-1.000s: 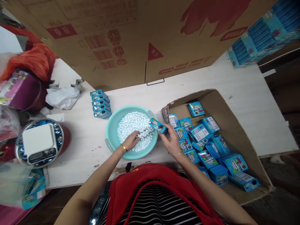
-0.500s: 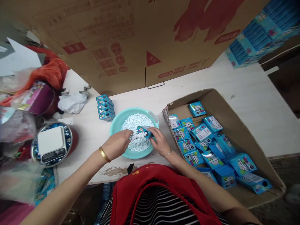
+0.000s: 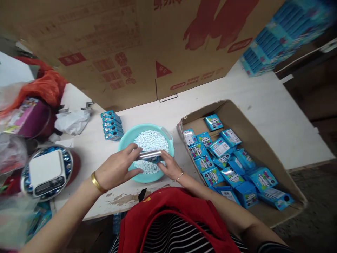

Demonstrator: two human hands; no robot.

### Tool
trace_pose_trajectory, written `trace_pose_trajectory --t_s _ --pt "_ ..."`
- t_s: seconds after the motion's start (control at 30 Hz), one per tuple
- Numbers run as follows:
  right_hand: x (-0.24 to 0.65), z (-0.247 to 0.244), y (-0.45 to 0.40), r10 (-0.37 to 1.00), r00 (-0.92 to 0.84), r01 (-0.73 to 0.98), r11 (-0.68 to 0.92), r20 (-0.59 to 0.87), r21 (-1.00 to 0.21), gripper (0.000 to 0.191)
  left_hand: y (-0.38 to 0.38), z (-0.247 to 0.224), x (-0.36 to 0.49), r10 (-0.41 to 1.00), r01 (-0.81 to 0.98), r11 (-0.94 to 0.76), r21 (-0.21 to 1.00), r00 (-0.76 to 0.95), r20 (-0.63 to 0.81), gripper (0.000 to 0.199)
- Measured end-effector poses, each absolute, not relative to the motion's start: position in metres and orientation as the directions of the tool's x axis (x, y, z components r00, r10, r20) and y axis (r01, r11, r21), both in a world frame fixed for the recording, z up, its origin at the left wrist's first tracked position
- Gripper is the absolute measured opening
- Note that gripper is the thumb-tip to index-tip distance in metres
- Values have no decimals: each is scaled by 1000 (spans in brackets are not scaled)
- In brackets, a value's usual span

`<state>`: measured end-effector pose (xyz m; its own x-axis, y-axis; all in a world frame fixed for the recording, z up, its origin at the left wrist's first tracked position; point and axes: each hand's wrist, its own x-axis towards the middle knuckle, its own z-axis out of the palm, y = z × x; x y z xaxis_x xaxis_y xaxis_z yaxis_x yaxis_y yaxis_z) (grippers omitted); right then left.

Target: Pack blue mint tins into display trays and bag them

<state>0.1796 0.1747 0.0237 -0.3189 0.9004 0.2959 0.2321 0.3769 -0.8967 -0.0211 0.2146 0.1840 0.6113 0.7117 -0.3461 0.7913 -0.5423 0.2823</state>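
Over a turquoise basin [image 3: 126,136] of small white pieces [image 3: 152,140], my right hand [image 3: 170,167] grips the right end of a small blue box [image 3: 154,159]. A shiny silver edge runs along the top of this box. My left hand [image 3: 118,167] is at the left end of the box, thumb and fingers apart; whether the fingertips touch it is hard to see. Several small blue boxes [image 3: 112,125] stand in a row behind the basin on the left. To the right, an open cardboard tray [image 3: 276,160] holds several more blue boxes.
A large printed carton [image 3: 137,42] stands at the back. On the left a white scale [image 3: 47,172] rests on a bowl of blue wrapped items, near plastic bags [image 3: 72,121]. Stacked blue packs [image 3: 271,45] are at the back right.
The box has turned so its silver edge faces up. My left hand has opened from a pinch beside the white pieces at the box's opening. The whole view has shifted slightly.
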Motion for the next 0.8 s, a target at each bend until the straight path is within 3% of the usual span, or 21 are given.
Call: trace_pose_trajectory --t_s 0.07,0.2,0.27,0.33,0.4,0.5,0.67,0.8 --pt "175 31 174 884 -360 209 388 299 -898 42 216 158 -33 717 756 -519 399 639 -278 49" --pt "180 39 184 857 -433 197 391 278 -899 42 213 127 -45 726 714 -448 537 642 -248 23" --pt "201 32 203 928 -278 277 326 250 -904 44 212 128 -57 785 739 -399 542 582 -215 25" --pt "237 18 233 980 28 424 166 196 -891 41 213 135 -79 865 792 -345 504 477 -158 27" --pt "286 1 267 951 281 592 -64 131 -803 40 215 137 -109 933 859 -278 431 347 -90 28" --pt "362 -17 307 856 514 773 -485 -44 -409 47 220 125 -155 982 939 -166 300 185 -38 32" --pt "424 -43 318 792 579 740 -610 -192 -282 81 217 85 -191 991 974 -54 222 79 -104 38" --pt "427 -78 317 758 619 728 -652 -205 -211 90 220 47 -196 982 972 16 234 29 -188 41"
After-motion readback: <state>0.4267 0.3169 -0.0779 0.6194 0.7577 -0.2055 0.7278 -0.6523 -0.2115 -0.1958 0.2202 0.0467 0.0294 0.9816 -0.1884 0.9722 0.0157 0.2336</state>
